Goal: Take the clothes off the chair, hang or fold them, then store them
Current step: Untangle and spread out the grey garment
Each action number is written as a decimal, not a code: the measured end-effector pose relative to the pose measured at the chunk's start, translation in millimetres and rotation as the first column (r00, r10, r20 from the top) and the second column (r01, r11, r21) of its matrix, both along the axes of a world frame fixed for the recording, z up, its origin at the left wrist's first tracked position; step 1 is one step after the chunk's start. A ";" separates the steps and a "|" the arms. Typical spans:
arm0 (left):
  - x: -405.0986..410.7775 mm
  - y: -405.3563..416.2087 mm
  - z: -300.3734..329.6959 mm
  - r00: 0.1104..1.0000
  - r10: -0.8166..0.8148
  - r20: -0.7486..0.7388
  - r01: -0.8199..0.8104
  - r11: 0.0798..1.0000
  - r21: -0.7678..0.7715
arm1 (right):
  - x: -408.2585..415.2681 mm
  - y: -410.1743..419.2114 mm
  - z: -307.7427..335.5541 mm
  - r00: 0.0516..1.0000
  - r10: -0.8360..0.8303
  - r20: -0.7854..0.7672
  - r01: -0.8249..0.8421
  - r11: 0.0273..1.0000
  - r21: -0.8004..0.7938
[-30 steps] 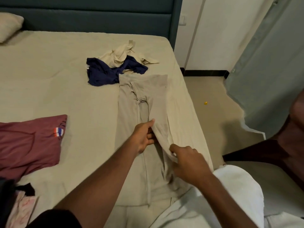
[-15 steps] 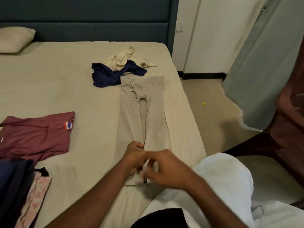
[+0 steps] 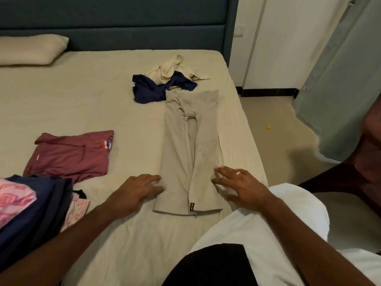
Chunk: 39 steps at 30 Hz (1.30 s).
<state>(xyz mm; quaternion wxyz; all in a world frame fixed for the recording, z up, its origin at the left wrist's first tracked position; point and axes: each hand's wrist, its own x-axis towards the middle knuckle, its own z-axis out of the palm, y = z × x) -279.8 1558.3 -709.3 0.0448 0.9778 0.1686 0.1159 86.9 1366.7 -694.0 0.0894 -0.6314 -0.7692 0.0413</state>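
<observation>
Long beige cotton trousers [image 3: 190, 153] lie flat, legs together, along the beige-sheeted bed's [image 3: 82, 104] right side. Left hand [image 3: 137, 189] and right hand [image 3: 240, 185], fingers spread, flank the cuffs. Best smooth outward, then fold cuffs to waistband. Count: one trousers, one maroon shirt [image 3: 72, 154], one navy-and-cream heap [image 3: 165, 83].

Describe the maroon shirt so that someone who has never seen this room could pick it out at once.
Start at the bed with the teal headboard. On its left half, beside the beige trousers, lies the maroon shirt, folded flat. It alone is dark red and bears a small striped patch in orange, white and blue at its near right corner.
</observation>
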 end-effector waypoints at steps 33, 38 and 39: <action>113.1 35.6 11.2 0.407 0.907 -0.110 -0.404 0.070 -0.912 | -24.8 100.7 -12.4 0.201 -0.842 -0.500 0.760 0.456 -0.463; 135.7 1.6 -1.2 0.345 0.935 0.081 -0.724 0.320 -0.611 | -38.1 87.7 -17.8 0.251 -0.783 -0.569 0.850 0.459 -0.258; 138.1 -2.9 -1.8 0.347 0.932 0.106 -0.741 0.342 -0.578 | -36.9 85.2 -18.6 0.238 -0.770 -0.592 0.848 0.462 -0.260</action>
